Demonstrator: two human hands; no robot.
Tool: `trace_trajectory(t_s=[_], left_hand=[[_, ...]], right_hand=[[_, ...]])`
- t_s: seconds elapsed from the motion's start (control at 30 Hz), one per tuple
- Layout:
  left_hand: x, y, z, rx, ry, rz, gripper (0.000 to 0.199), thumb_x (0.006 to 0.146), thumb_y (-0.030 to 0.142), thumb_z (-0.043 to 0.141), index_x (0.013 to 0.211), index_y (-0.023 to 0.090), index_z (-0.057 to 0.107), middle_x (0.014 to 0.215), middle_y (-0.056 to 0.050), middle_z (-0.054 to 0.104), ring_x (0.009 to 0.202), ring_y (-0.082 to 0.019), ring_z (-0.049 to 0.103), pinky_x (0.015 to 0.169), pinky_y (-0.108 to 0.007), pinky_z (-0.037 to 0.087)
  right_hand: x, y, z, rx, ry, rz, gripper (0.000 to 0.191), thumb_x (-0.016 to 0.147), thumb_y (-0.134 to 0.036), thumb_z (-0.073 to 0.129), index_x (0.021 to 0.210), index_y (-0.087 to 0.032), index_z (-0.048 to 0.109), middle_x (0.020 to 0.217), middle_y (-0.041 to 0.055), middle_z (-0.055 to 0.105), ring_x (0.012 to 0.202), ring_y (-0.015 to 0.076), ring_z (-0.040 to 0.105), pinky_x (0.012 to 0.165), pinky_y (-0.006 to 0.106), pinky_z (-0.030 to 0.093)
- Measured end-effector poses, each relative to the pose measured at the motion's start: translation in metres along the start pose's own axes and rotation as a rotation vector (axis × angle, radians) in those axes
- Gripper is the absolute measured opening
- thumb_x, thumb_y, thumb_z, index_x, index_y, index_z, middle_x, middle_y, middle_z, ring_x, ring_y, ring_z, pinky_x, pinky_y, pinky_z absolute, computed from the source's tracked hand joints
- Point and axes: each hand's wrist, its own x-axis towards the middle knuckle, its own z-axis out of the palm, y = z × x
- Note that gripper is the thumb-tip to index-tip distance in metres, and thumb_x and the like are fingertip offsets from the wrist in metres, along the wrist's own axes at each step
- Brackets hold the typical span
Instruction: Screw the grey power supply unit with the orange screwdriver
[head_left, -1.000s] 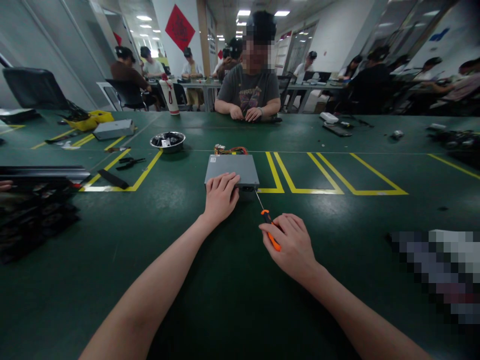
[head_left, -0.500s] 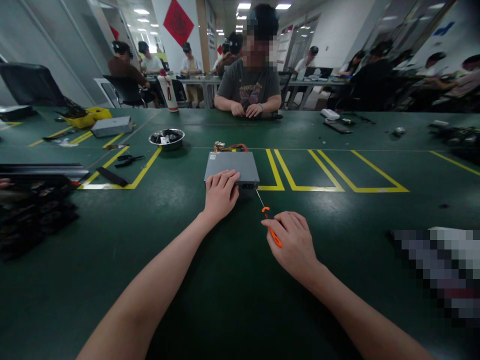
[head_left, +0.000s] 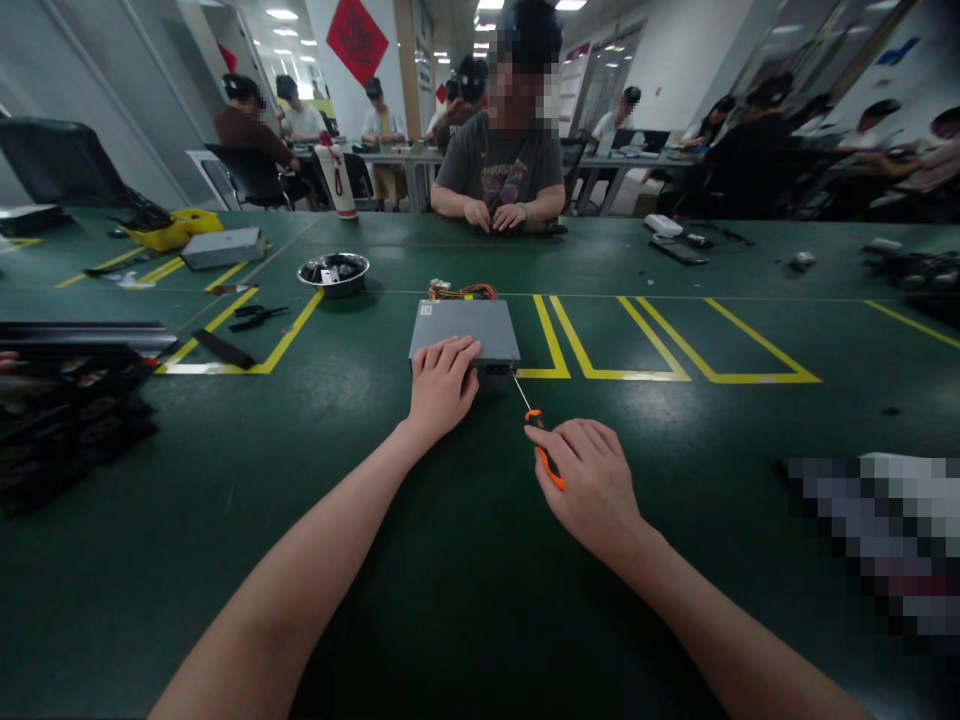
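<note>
A grey metal power supply unit (head_left: 469,322) lies on the green table, with bundled coloured cables (head_left: 461,291) at its far edge. My left hand (head_left: 444,385) grips its near left side, the fingers over the top and the thumb down by the front face. In my right hand (head_left: 589,480) is an orange and black screwdriver (head_left: 534,420), held by its handle between closed fingers. Its thin shaft points up and left, and the tip meets the unit's front face near the right corner. Whether the tip sits in a screw is too small to tell.
A metal bowl (head_left: 334,274) with small parts stands behind on the left. Pliers (head_left: 257,318) and a black strip (head_left: 223,349) lie nearby. Dark parts (head_left: 71,430) are stacked at far left. Yellow tape (head_left: 637,376) marks the table. Across it sits a person (head_left: 499,165).
My right hand and the screwdriver handle have shifted very slightly, the tip staying at the same corner. My left hand keeps its place on the power supply unit.
</note>
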Motion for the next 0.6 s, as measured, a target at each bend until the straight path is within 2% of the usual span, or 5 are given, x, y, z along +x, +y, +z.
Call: trace_trajectory(t_s=[0.13,0.27,0.43,0.53,0.6], left_hand=[[0.0,0.0001,0.0,0.009,0.0,-0.001,0.034,0.086,0.022,0.043,0.12,0.025,0.047,0.126,-0.003,0.052,0.119,-0.021,0.041,0.097,-0.039,0.027],[-0.0003,0.0,0.0006,0.017,-0.002,0.0,0.034,0.086,0.022,0.042,0.12,0.025,0.047,0.126,-0.003,0.052,0.119,-0.021,0.041,0.097,-0.039,0.027],[-0.0002,0.0001,0.0007,0.01,0.004,-0.003,0.034,0.086,0.022,0.043,0.119,0.025,0.047,0.125,-0.003,0.052,0.118,-0.021,0.042,0.097,-0.04,0.027],[-0.0002,0.0003,0.0001,0.005,0.001,-0.003,0.034,0.085,0.022,0.044,0.119,0.025,0.047,0.126,-0.003,0.052,0.118,-0.022,0.042,0.097,-0.04,0.028],[-0.0002,0.0006,-0.0004,0.006,-0.001,-0.001,0.034,0.086,0.023,0.043,0.119,0.025,0.048,0.126,-0.003,0.052,0.118,-0.022,0.042,0.097,-0.04,0.028]], right_hand=[[0.003,0.0004,-0.0025,0.089,0.034,0.106,0.039,0.084,-0.04,0.048,0.109,-0.01,0.052,0.087,0.0078,0.063,0.077,0.0175,0.058,0.08,0.035,0.039],[0.0035,0.0015,-0.0036,0.071,0.092,0.063,0.021,0.086,-0.026,0.045,0.096,-0.011,0.056,0.081,0.0065,0.063,0.073,0.0148,0.057,0.079,0.032,0.039],[0.0017,0.0011,-0.0046,-0.056,0.051,-0.017,0.022,0.083,-0.016,0.045,0.1,-0.014,0.059,0.087,0.007,0.062,0.084,0.018,0.055,0.086,0.036,0.037],[0.0022,0.0002,-0.0043,-0.015,0.031,0.051,0.031,0.084,-0.03,0.048,0.108,-0.012,0.054,0.089,0.0085,0.062,0.085,0.0194,0.056,0.087,0.038,0.037],[0.0032,0.0001,-0.0043,0.025,0.027,0.131,0.044,0.083,-0.042,0.048,0.11,-0.007,0.051,0.081,0.0082,0.063,0.075,0.0186,0.058,0.084,0.039,0.038]])
